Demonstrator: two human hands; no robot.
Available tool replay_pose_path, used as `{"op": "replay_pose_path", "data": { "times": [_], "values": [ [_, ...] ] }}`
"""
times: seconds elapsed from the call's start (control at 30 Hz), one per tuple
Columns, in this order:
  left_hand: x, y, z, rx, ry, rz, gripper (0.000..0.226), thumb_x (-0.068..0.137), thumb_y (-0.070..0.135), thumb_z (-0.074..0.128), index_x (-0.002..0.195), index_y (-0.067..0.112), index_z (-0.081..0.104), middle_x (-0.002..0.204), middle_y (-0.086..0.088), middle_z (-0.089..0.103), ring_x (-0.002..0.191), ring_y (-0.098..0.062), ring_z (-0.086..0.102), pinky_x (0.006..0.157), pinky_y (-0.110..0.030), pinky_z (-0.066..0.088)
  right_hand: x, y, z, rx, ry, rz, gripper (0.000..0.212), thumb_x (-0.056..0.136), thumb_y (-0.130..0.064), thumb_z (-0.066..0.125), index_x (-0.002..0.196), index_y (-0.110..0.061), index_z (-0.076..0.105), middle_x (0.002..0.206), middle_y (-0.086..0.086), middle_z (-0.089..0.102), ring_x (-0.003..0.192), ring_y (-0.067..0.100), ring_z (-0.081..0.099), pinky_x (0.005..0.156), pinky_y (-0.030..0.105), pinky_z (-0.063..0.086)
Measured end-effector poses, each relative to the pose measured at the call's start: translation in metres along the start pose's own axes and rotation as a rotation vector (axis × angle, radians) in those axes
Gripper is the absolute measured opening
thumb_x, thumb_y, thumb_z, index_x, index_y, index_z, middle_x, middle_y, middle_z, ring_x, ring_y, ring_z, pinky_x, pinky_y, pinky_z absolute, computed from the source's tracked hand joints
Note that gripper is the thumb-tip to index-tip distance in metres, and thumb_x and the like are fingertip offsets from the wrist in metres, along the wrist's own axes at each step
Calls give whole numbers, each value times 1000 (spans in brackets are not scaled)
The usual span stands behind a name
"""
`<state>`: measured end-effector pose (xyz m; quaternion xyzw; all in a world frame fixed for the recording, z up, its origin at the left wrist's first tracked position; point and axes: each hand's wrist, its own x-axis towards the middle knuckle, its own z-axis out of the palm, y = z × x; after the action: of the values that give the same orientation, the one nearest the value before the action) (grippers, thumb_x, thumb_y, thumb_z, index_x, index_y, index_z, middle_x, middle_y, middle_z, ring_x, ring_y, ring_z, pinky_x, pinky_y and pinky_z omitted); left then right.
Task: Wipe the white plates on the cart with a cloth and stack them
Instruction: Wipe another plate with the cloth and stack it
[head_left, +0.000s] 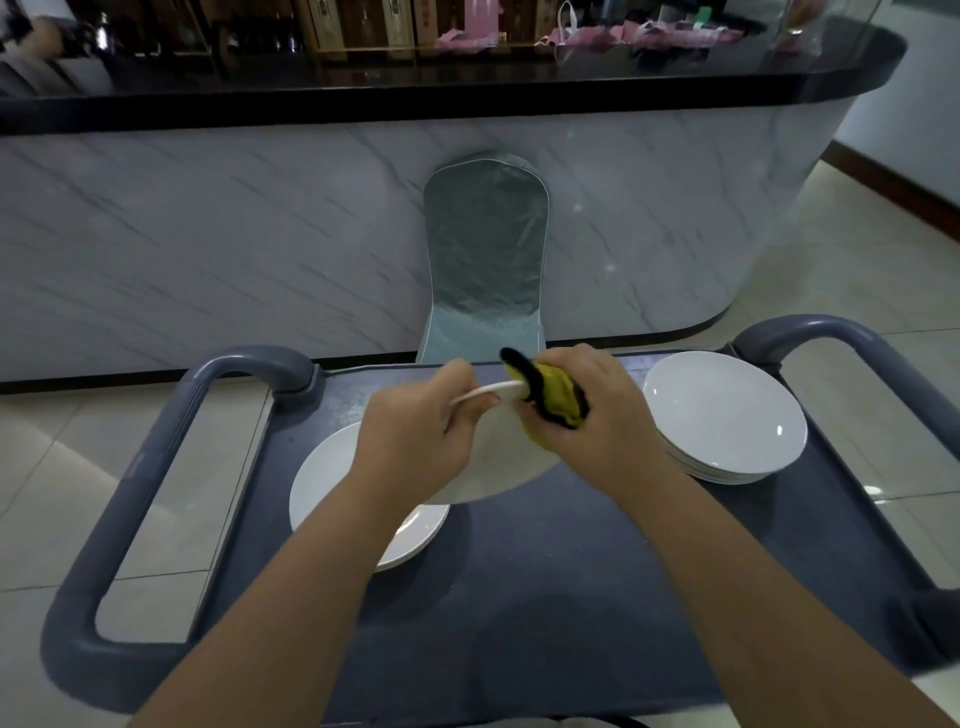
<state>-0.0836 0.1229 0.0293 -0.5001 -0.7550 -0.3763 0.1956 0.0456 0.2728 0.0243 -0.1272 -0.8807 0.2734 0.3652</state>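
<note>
- Plate (496, 462) is held tilted at frame centre over the cart (571, 571), rim pinched by the left hand (415, 441).
- Cloth (550, 397) is clutched against that rim by the right hand (592, 415).
- Full coverage is best got by steady turning.

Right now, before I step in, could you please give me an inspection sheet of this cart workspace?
Surface: dark grey cart top, bare in the middle.
Job's things: one white plate held tilted above the cart; left pile partly under the left arm; right stack of several plates; yellow cloth with black edging, wrapped over the held plate's rim.
Clutter: nothing seen.
Grippers: left hand grips the plate's rim; right hand grips the cloth against the plate.
Cables: nothing seen.
Surroundings: marble-fronted counter with a black top, a silvery panel leaning against it, tiled floor.
</note>
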Motion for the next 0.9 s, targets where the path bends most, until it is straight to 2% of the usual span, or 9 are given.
{"op": "replay_pose_path", "data": {
  "times": [0.07,0.23,0.3,0.47,0.53,0.6,0.7,0.8,0.9],
  "values": [
    [2,1,1,15,3,31,17,86,36,54,79,22,48,49,2,45,43,-21,41,40,-28,33,0,1,1,39,-28,3,30,76,-31,74,102,-17,66,91,-7,60,84,16,55,76,29,46],
    [-9,5,9,-506,54,-584,26,85,39,58,71,20,49,60,-1,54,54,-10,45,52,-28,36,-14,16,-11,599,73,675,26,78,-20,80,99,-27,65,90,-4,70,88,17,66,77,28,56],
    [-12,4,13,-363,-18,-468,25,87,40,55,73,22,45,59,-2,50,53,-13,44,50,-30,35,-14,20,-12,427,-6,596,26,79,-19,79,96,-32,64,86,-10,68,81,7,63,69,18,52],
    [9,-7,12,65,-39,108,20,89,40,50,83,21,44,50,-1,47,46,-28,47,42,-30,36,6,2,-3,-10,-82,27,30,74,-29,75,100,-17,66,88,-14,56,81,14,56,73,28,46],
    [11,-7,8,-84,48,-42,16,86,37,56,83,22,51,55,-2,51,51,-23,51,47,-29,40,12,-2,-9,115,5,57,24,74,-23,77,95,-19,65,81,-18,54,76,8,53,70,22,44],
    [4,1,7,-413,219,-414,20,87,31,61,73,20,54,59,4,54,53,-11,48,51,-23,39,7,1,-15,420,123,354,27,75,-17,80,94,-27,63,78,-18,62,75,4,58,71,20,50],
    [-22,18,24,-647,394,-851,29,94,30,59,69,21,48,57,12,47,53,-4,41,53,-21,37,-19,16,-1,736,213,745,34,73,-16,84,100,-24,65,95,-3,72,93,21,68,84,41,58],
    [-59,17,41,-572,168,-905,31,96,39,52,75,17,48,63,9,49,57,-6,43,57,-23,37,-43,25,14,650,286,928,24,73,-12,82,89,-17,65,91,9,70,88,31,68,83,50,57],
    [-63,2,32,-462,-65,-740,15,92,40,58,87,27,57,78,18,62,71,-4,55,59,-13,39,-56,32,12,528,272,883,22,68,-19,83,78,-21,63,75,-2,66,74,19,62,75,45,56]
  ]
}}
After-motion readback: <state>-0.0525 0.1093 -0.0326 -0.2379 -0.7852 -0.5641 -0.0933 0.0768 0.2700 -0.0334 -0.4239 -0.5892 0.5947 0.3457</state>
